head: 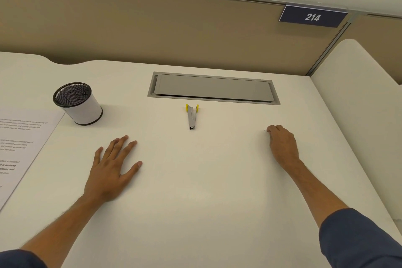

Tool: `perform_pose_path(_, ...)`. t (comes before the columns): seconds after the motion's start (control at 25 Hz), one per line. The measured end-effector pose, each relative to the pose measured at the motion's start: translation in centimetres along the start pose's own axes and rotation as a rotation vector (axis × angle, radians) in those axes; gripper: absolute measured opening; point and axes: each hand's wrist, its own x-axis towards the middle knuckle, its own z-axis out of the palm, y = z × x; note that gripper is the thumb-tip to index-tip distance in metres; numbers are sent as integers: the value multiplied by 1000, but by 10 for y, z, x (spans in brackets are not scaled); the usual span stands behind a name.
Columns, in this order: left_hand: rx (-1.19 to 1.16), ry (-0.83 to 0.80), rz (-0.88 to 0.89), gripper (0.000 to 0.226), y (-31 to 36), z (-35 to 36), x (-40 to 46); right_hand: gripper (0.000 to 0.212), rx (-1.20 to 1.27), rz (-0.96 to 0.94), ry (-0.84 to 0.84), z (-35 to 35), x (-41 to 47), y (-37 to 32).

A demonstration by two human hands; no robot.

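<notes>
The sliver (265,130) lay on the desk (195,191) at the tips of my right hand (282,144), well right of centre. It was too small for me to say what it was, perhaps a staple. The right fingers (274,129) were curled together and seemed to pinch it against the surface. I judged the step to be picking it up. The next move called for a firm nip with thumb and forefinger and a straight lift, since so thin a thing could easily slip.

My left hand (113,167) lay flat, fingers spread, holding nothing. The staple remover (191,117) sat between the hands and further back, just in front of the grey hatch (213,89). The mesh cup (79,104) and a printed sheet (24,137) kept to the left. The white side panel (352,76) closed the right edge near the working hand, and the broad open room lay in the middle.
</notes>
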Motion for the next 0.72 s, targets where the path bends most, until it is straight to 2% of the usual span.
perform_pose_path(0.32,8,-1,-3,68,1,0,0,34,-69,-49,-35,-6,0,-6)
perform_pose_path(0.4,7,-1,-1,68,0,0,0,29,14,-24,-2,-8,-1,-5)
perform_pose_path(0.48,5,-4,-2,68,0,0,1,20,270,143,51,-13,1,-4)
perform_pose_path(0.64,4,-1,-3,69,1,0,1,12,1171,683,83,-27,11,-12)
perform_pose_path(0.72,1,3,-4,69,1,-1,0,12,1518,788,14,-37,11,-26)
